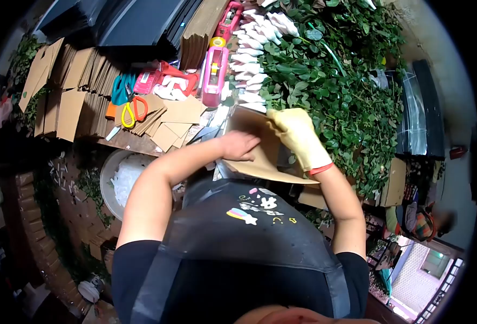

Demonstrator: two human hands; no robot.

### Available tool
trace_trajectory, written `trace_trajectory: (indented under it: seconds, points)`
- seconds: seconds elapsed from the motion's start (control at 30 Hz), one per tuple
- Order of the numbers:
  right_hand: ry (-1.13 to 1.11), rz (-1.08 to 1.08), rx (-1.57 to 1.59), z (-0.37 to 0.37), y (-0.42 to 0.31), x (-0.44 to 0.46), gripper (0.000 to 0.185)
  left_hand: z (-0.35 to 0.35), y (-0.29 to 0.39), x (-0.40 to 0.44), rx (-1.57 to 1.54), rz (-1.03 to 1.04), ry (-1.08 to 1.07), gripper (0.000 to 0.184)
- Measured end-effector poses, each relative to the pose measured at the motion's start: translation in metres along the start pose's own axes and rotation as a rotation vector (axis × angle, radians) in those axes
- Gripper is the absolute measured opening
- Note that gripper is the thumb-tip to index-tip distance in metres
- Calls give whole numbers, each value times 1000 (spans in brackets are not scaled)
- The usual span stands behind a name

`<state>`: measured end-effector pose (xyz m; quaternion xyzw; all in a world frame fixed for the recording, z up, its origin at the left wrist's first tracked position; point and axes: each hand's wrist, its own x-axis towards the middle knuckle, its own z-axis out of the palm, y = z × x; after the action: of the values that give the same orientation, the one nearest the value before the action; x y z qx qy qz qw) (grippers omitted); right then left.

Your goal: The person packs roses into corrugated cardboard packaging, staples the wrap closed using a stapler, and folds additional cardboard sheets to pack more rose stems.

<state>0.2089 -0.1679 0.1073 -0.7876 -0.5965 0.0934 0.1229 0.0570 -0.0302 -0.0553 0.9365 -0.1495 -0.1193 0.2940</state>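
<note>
A bent brown cardboard sheet stands in front of my black apron, one part raised and one edge curving toward me. My bare left hand lies against its inner face, fingers stretched out. My right hand, in a pale yellow glove with a red cuff, has its fingers curled over the sheet's far right edge. The right fingertips are partly hidden. Just beyond the sheet is a row of white-wrapped bundles with leafy green stems spreading to the right.
Pink tape dispensers stand beyond my left hand. Scissors with red and yellow handles lie among small cardboard pieces. Folded cardboard stacks and dark sheets fill the left back. A white tub sits lower left.
</note>
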Motion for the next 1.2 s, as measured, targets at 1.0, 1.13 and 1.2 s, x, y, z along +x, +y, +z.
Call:
trace_trajectory:
  seconds: [1.0, 1.13, 1.2]
  points:
    - [-620, -135, 33, 24, -94, -21, 30, 46, -27, -10, 367, -70, 279, 104]
    - [-322, -241, 209, 23, -123, 46, 33, 79, -60, 7, 496, 84, 694, 86]
    - [-87, -298, 152, 75, -132, 96, 24, 83, -62, 12, 435, 56, 721, 79]
